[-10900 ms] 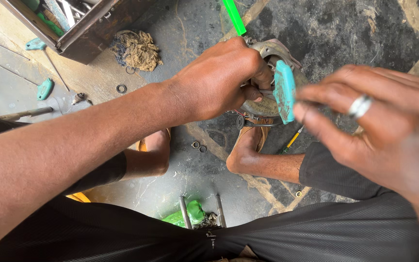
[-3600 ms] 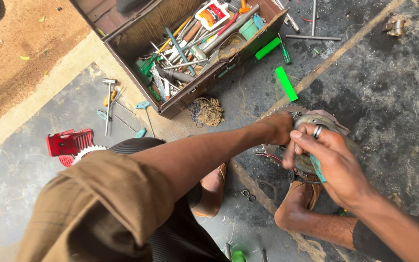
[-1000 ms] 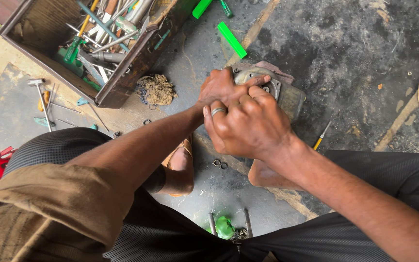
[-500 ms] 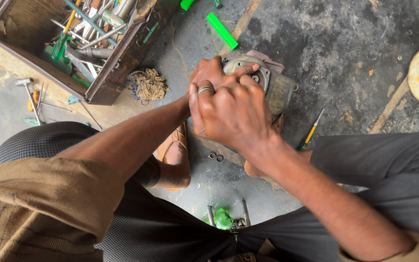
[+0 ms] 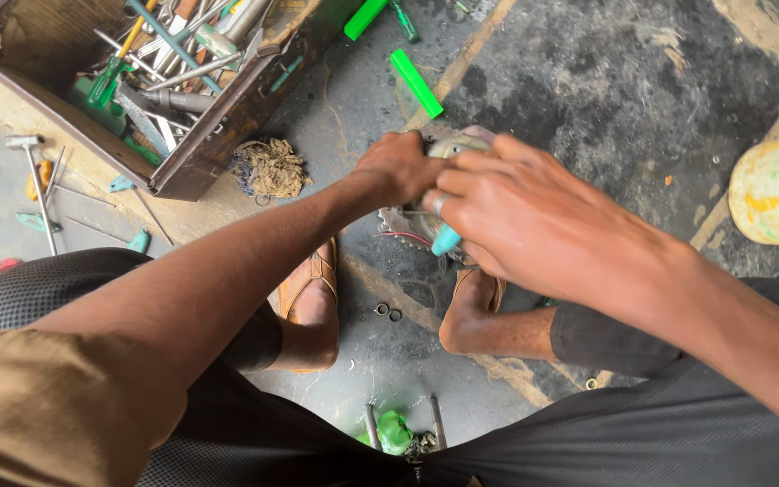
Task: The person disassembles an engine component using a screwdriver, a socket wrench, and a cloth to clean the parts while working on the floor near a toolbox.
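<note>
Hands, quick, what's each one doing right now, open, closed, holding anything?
Left hand: closed on the round metal part, steadying it.
Right hand: closed around a teal-handled tool, pressed against the same part.

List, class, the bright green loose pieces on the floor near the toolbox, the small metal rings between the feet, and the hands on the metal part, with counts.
Bright green pieces: 2
Small metal rings: 2
Hands on the metal part: 2 (left hand, right hand)
Total: 6

Both arms are reaching forward and meeting in front. The left hand (image 5: 398, 167) is gripping with curled fingers; the right hand (image 5: 534, 221) is closing beside it.
</note>
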